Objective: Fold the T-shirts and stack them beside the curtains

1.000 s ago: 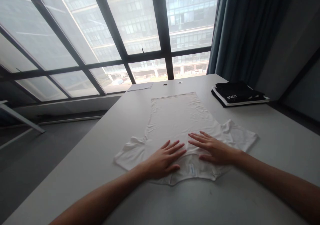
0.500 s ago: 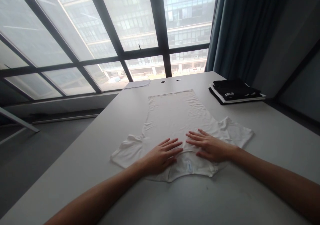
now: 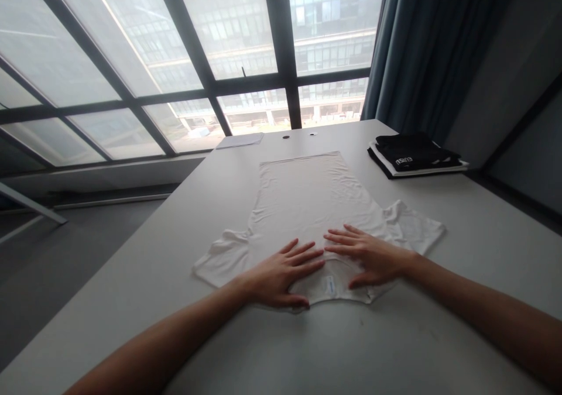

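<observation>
A white T-shirt [image 3: 302, 196] lies spread out, its neckline toward me and its hem at the far end. Both sleeves stick out to the sides and look wrinkled. My left hand [image 3: 281, 275] rests flat on the cloth left of the collar, fingers spread, thumb down by the neck edge. On the other side of the collar, my right hand [image 3: 366, 254] lies flat as well, its fingers apart. The fingertips of the two hands come close together. Between them, inside the neck, a small label [image 3: 331, 285] with blue print shows.
The shirt lies on a white table [image 3: 211, 190]. At its right stands a stack of folded black and white clothes [image 3: 417, 155]. Sheets of paper [image 3: 240, 140] lie at the far left edge. Beyond are large windows and a blue curtain [image 3: 408, 50].
My left thumb has spread away from the fingers, down toward the neck edge. The right thumb has also moved lower. Both hands stay on the shirt, and the view has tilted slightly.
</observation>
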Demonstrator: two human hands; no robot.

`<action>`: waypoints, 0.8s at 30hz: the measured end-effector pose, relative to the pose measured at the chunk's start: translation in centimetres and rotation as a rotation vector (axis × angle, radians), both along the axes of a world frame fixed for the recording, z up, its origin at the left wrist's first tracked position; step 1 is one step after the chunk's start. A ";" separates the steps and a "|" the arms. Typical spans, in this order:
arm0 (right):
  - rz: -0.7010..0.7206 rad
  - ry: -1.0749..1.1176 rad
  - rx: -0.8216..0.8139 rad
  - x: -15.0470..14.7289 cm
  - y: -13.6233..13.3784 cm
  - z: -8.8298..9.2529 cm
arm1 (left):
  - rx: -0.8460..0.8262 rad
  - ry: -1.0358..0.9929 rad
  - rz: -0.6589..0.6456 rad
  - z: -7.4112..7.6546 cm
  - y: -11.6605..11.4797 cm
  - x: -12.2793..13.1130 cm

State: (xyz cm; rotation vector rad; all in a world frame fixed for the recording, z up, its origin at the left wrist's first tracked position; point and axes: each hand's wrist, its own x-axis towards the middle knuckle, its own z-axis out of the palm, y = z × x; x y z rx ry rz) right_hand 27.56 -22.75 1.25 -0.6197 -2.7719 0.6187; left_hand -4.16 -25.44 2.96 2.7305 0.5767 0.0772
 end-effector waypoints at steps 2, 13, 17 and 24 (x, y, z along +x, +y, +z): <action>0.007 -0.008 0.000 0.0 0.1 -0.1 | -0.009 0.006 -0.007 -0.1 0.0 0.0; -0.127 0.039 0.111 0.4 0.8 -1.4 | 0.020 -0.005 0.037 -0.2 0.0 0.0; -0.182 0.029 0.196 0.2 0.8 -1.5 | 0.036 -0.015 0.036 -0.1 0.0 0.0; -0.509 0.087 0.364 2.1 2.9 0.0 | 0.112 -0.071 0.069 2.5 1.7 1.4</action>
